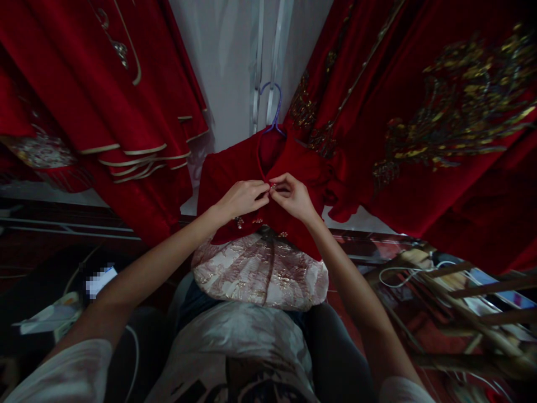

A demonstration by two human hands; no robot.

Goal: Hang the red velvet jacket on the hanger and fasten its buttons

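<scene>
A short red jacket (pixel 229 168) hangs on a purple hanger (pixel 276 109) in front of me, its collar forming a V. Below its hem shows a pale pink and gold brocade skirt (pixel 260 274) resting against my lap. At the bottom of the V, my left hand (pixel 246 197) pinches the jacket's front edge from the left. From the right, my right hand (pixel 294 197) has thumb and forefinger closed at the same spot, on a small beaded ornament (pixel 273 186). Fingertips of both hands meet there and partly hide it. Several beaded ornaments (pixel 258 221) dot the jacket lower down.
Red garments with pale piping (pixel 138 148) hang at the left. On the right hang red garments with gold sequin embroidery (pixel 453 106). A wooden rack (pixel 470 302) with white cables stands at lower right. A white panel (pixel 229 61) is behind the hanger.
</scene>
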